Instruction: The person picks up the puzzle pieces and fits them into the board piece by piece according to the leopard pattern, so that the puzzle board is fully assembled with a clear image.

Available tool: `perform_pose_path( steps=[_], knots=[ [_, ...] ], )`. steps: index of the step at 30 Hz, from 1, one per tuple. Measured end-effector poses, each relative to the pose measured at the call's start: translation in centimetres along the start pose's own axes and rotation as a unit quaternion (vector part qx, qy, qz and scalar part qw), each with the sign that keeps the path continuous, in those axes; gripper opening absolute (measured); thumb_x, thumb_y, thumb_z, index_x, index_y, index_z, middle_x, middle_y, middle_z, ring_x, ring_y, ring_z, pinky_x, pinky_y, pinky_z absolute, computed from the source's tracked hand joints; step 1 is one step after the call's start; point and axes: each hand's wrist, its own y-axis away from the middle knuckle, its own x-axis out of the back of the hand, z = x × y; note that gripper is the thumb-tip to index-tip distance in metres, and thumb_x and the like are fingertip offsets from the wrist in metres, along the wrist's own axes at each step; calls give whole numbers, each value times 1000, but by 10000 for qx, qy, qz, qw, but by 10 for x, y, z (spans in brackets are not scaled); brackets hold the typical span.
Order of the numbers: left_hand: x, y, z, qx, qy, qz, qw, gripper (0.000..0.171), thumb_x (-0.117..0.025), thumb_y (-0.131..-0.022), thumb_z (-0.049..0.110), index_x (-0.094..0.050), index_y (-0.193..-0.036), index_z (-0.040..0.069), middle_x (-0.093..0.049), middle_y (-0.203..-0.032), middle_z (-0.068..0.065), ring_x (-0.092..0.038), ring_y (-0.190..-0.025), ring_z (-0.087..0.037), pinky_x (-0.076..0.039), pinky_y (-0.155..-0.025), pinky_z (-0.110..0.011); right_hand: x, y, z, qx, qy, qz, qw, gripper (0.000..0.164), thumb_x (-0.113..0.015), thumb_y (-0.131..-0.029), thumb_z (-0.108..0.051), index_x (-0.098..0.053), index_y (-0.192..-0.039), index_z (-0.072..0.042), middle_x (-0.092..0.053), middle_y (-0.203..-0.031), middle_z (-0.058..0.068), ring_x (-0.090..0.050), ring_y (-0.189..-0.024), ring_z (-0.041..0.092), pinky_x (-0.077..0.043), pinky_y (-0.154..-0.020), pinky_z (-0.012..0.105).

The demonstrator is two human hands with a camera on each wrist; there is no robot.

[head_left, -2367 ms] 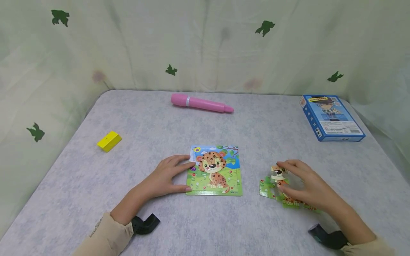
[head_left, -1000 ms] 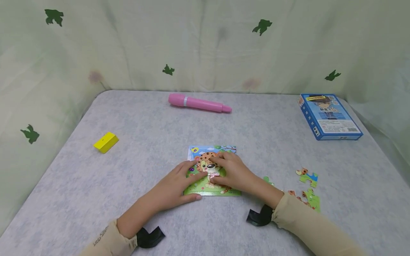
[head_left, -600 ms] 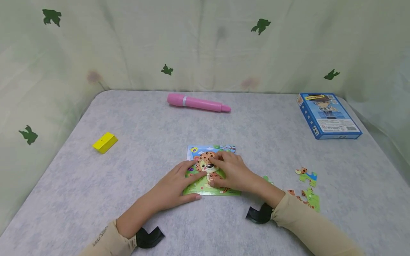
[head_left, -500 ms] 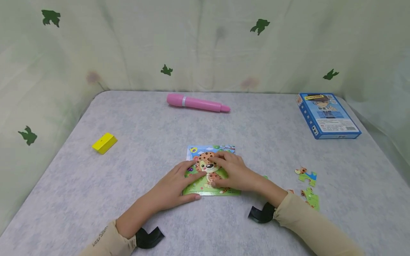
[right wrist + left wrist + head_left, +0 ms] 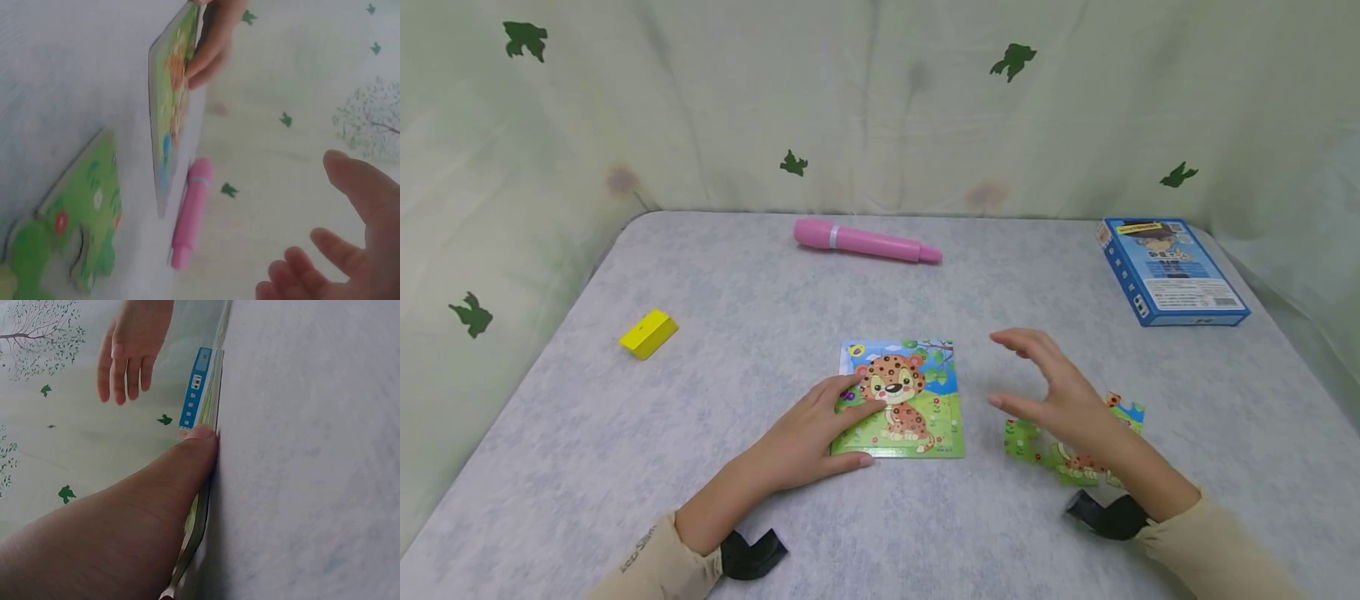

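A square jigsaw board (image 5: 936, 417) with a cartoon leopard lies flat on the table. My left hand (image 5: 801, 433) rests on its left side, index and middle fingers on the picture and the thumb along the near left corner; in the left wrist view the thumb (image 5: 169, 469) lies against the board's edge. My right hand (image 5: 1075, 408) hovers to the right of the board with thumb and fingers spread apart, holding nothing. Beneath and beside it lie several loose puzzle pieces (image 5: 1021, 439), partly hidden by the hand and wrist. The right wrist view shows a green flowered piece (image 5: 87, 187) up close.
A pink pen-shaped object (image 5: 872, 242) lies at the back of the table. A blue box (image 5: 1176, 275) is at the far right, and a yellow block (image 5: 649, 334) at the left. A pale curtain with green bird shapes hangs behind.
My right hand first lifts a puzzle piece at the right, then presses it onto the board. Now it is back at the right, raised, its fingers apart and holding nothing. The left hand stays at the board.
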Motion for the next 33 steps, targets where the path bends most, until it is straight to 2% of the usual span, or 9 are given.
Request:
perform_pose_path(
  steps=[3,7,10,11,14,18,23,28,33],
  knots=[
    [0,0,0,21,6,-29,10000,61,-41,-72,61,-29,-127,36,-13,-136,-2,-13,-120,-18,-22,-91,-40,18,16,9,-48,305,445,9985,65,-69,-66,-13,-37,-122,-12,-37,-120,2,-35,-105,17,-30,-84,26],
    [1,-1,1,68,26,-127,9999,62,-41,-72,61,-27,-127,36,-10,-136,-1,-11,-120,-18,-21,-92,-40,28,45,69,-430,720,877,9926,69,-70,-65,-19,-35,-125,-22,-36,-122,-6,-34,-106,12,-29,-83,18],
    [1,-1,1,92,49,-162,9998,62,-42,-72,61,-27,-127,36,-10,-136,0,-10,-120,-17,-21,-92,-40,32,64,108,-903,967,1052,9856,69,-69,-66,-27,-33,-125,-31,-34,-123,-13,-33,-107,9,-30,-86,27],
    [1,-1,1,91,53,-151,9998,62,-42,-72,61,-27,-127,36,-10,-136,0,-10,-120,-17,-21,-92,-40,33,69,114,-1112,989,1069,9831,69,-68,-66,-28,-32,-124,-32,-33,-122,-14,-33,-108,9,-30,-86,32],
    [1,-1,1,78,76,-104,9999,61,-42,-72,61,-29,-127,36,-11,-136,-1,-11,-120,-17,-21,-92,-40,37,77,116,-1609,1022,1094,9756,64,-66,-68,-33,-32,-123,-36,-33,-121,-15,-33,-107,13,-30,-82,46],
    [0,-1,1,68,68,-69,9999,62,-41,-72,61,-29,-127,36,-11,-136,-1,-12,-120,-17,-21,-92,-40,39,79,104,-2010,949,966,9702,62,-63,-70,-37,-34,-124,-28,-35,-122,-4,-34,-106,21,-31,-79,48],
    [0,-1,1,54,55,-80,9999,63,-41,-72,61,-28,-127,35,-10,-136,-1,-12,-120,-18,-21,-92,-39,42,77,89,-2098,812,702,9718,64,-62,-71,-34,-35,-124,-11,-36,-120,11,-34,-104,29,-29,-79,49],
    [0,-1,1,30,29,-66,10000,63,-41,-72,61,-28,-127,35,-11,-136,-3,-12,-120,-19,-21,-92,-40,43,81,92,-2024,956,363,9739,65,-61,-72,-34,-34,-124,-7,-37,-119,12,-36,-102,28,-30,-77,44],
    [0,0,0,37,-8,-42,10000,62,-42,-72,61,-28,-127,35,-12,-135,-3,-12,-120,-19,-21,-92,-40,43,84,100,-2040,843,27,9753,69,-62,-70,-37,-34,-123,-3,-36,-118,17,-32,-105,34,-25,-81,50]
  ],
)
